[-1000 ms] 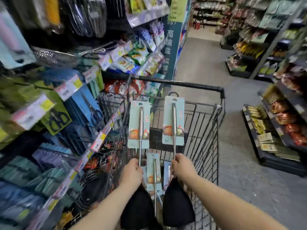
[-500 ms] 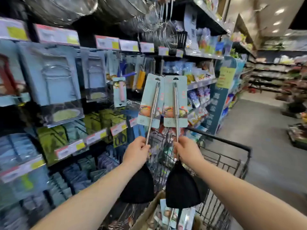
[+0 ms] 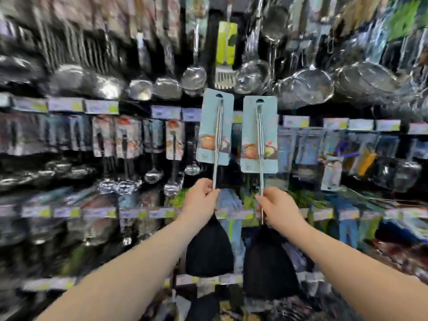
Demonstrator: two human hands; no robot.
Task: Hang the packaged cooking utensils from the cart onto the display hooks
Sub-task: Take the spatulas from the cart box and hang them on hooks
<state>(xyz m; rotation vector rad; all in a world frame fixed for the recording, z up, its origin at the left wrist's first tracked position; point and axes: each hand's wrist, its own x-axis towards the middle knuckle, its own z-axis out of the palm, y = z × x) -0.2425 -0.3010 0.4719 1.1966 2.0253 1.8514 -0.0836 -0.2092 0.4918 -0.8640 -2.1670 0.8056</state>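
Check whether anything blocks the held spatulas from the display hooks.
Nothing visible does. Both black steel-handled spatulas on pale blue cards, the left spatula in the left hand and the right spatula in the right hand, face the rack in open air. Blur hides the hooks.

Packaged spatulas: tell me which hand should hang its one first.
Left, probably. The left hand holds the left spatula higher, its hang hole nearest the hanging ladles; the right hand holds the right spatula lower. Blur hides any free hooks.
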